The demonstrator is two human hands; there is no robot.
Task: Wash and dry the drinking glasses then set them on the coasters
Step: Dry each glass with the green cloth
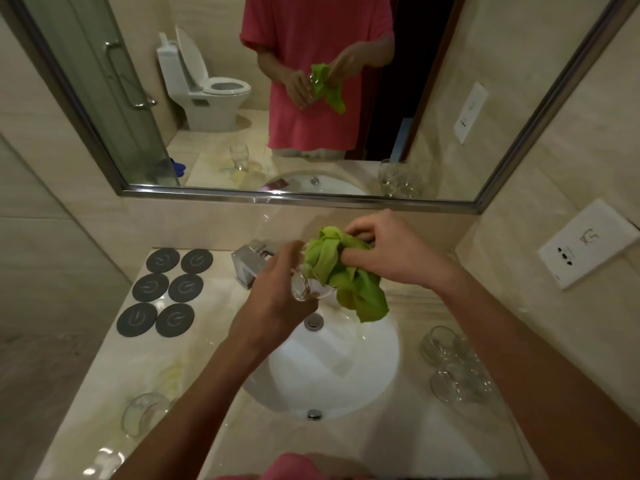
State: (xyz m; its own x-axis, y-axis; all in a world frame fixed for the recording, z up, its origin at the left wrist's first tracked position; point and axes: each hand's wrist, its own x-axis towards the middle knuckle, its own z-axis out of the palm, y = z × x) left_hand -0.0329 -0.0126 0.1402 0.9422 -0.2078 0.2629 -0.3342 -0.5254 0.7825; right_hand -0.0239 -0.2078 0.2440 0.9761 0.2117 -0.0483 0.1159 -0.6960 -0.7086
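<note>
While the drying step is in hand, the scene is set out as follows.

Left hand: the left hand [273,306] is curled round a drinking glass [302,285], which is held tilted above the basin, its mouth turned towards the cloth.

Right hand: the right hand [384,251] is closed on a green cloth [341,271]; part of the cloth is pushed into the mouth of the glass, and the loose end is left hanging over the sink [377,358].

Step in hand: the held glass is judged to be under drying, inside first.

Other glasses: two glasses [453,365] are seen standing close together on the counter to the right of the sink; one more glass [145,412] is set on the counter at the near left. Whether these are washed cannot be told.

Coasters: six dark round coasters [166,292] are laid in pairs at the far left of the counter, beside the tap [247,263]; none is yet occupied.

Next move: once the glass is wiped, it is probably to be carried leftwards past the tap and set upright on a coaster, the cloth being drawn out first.

Risk: a wet glass may slip from the grip above the hard basin.
</note>
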